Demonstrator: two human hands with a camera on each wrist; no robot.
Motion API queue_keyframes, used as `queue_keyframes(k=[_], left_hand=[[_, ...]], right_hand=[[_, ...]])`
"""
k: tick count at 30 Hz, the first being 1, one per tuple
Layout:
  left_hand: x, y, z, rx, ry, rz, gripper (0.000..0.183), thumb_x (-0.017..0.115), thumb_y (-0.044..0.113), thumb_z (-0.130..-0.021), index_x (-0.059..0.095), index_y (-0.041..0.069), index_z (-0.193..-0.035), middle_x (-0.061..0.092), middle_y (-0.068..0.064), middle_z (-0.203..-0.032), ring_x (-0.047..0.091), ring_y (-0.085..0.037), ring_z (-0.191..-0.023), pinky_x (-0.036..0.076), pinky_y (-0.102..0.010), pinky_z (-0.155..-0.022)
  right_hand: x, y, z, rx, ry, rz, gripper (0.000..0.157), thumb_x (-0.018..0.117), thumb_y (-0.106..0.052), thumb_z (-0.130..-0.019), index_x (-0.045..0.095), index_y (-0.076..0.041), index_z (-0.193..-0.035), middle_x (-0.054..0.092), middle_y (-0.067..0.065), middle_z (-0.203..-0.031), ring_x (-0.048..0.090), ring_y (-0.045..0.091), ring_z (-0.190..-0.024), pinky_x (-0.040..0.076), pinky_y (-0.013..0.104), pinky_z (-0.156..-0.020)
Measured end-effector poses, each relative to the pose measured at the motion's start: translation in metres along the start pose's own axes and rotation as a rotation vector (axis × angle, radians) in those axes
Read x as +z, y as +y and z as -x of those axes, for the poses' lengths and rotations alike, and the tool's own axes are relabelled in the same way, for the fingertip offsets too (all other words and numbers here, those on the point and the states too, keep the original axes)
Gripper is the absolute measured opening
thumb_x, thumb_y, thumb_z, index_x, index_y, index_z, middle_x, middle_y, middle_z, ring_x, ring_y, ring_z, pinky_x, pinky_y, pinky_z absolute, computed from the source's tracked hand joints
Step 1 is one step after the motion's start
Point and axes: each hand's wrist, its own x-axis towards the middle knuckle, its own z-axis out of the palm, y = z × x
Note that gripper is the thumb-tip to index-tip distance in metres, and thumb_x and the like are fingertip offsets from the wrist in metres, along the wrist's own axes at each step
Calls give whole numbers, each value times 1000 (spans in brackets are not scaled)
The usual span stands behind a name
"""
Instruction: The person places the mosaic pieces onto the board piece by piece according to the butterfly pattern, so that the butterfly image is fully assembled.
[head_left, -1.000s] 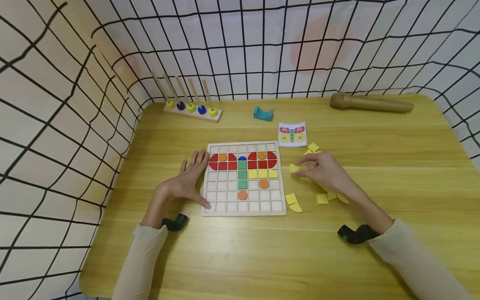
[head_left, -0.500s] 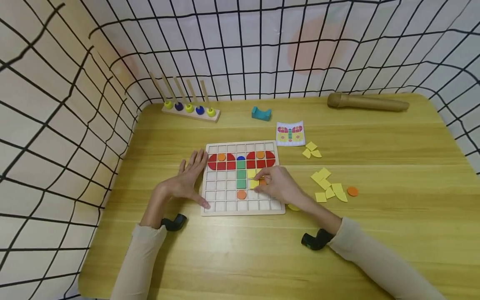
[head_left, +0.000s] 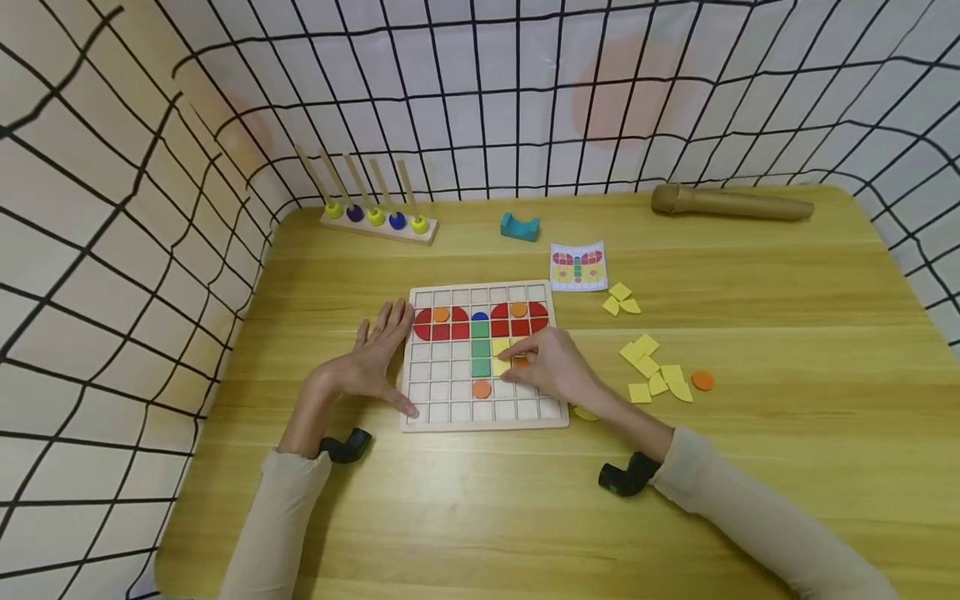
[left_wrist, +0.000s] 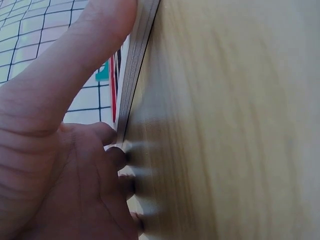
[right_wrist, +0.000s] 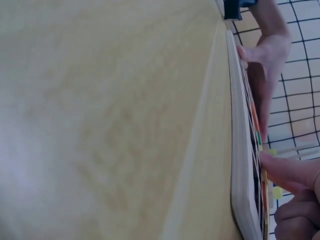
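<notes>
Fingers of the right hand (head_left: 553,362) are drawn close together, thumb and forefinger pinching a yellow square tile (head_left: 497,367) at the centre of the head view, beside the column of green squares (head_left: 481,348); whether the tile is fully seated in its grid cell I cannot tell. Those of the left hand (head_left: 367,367) are spread wide along the left side of the wooden grid board (head_left: 480,427), the thumb on its lower-left corner. Red pieces (head_left: 461,332) form two rounded shapes across the board's upper part, with a blue piece (head_left: 480,317) between them. Loose yellow pieces (head_left: 645,367) lie on the desk (head_left: 450,508) right of centre, near an orange disc (head_left: 702,381). Just right of the board's top edge is a picture card (head_left: 578,279). Toward the upper left stands a pegged bead rack (head_left: 386,232); a teal block (head_left: 520,228) sits at upper centre, and a brown microphone-shaped object (head_left: 731,202) at upper right.
</notes>
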Motion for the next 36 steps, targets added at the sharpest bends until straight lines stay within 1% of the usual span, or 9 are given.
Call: queue_keyframes(k=[5,10,13,18,21,26,31,34,36], left_hand=[[1,-1,1,3,3,0,159,97,54,-62,-16,9,-164,-30,-12,-170,-31,-34,-157,-19,-64,-125],[1,-1,1,8,10,2,159,97,53,-62,-16,9,-164,-29,-13,-171,-31,-35,-157,-18,-65,-125],[1,-1,1,10,10,8,158,97,53,-63,-16,8,-164,-29,-13,-171,-31,-35,-157,-18,-65,-125],[1,-2,0,11,8,21,158,96,54,-62,-16,9,-164,-29,-13,-171,-31,-35,-157,-18,-64,-125],[1,-2,0,14,11,22,159,97,54,-62,-16,9,-164,-29,-13,-170,-31,-35,-157,-19,-64,-125],[2,-2,0,24,17,21,160,97,55,-61,-15,9,-165,-29,-13,-171,-31,-36,-157,-18,-65,-125],[1,1,1,8,10,14,159,97,53,-62,-16,9,-164,-30,-12,-171,-31,-34,-157,-18,-64,-125],[0,0,1,5,11,17,158,97,52,-63,-16,8,-164,-30,-13,-170,-31,-35,-157,-18,-64,-125],[0,0,1,6,11,15,158,97,51,-63,-16,8,-164,-30,-13,-170,-31,-35,-157,-18,-64,-125]], right_hand=[[0,2,-3,-1,-30,-42,24,89,-14,-81,84,-11,-104,33,-8,-50,25,10,-51,17,20,-49],[-11,3,-2,12,-85,-93,32,87,-16,-84,81,-13,-116,28,-7,-53,27,11,-51,20,21,-49],[-27,4,4,-1,-83,-86,33,84,-20,-88,79,-13,-120,28,-6,-57,29,12,-54,22,21,-49],[-67,20,19,-24,-17,18,30,80,-23,-92,78,-13,-121,28,-6,-60,27,9,-55,22,22,-50],[-90,34,31,-3,6,74,33,79,-23,-93,76,-13,-124,29,-6,-61,26,8,-54,24,22,-49],[-123,61,52,56,29,107,38,77,-25,-95,72,-13,-131,30,-6,-62,27,6,-53,28,24,-47],[-145,83,65,123,29,119,41,78,-28,-94,71,-16,-132,31,-6,-64,30,5,-55,31,27,-48],[-153,91,67,152,1,92,43,79,-24,-92,70,-13,-133,30,-6,-64,32,6,-56,33,27,-50],[-155,95,67,151,-18,68,44,80,-21,-92,69,-10,-134,29,-6,-63,31,6,-56,34,26,-52]])
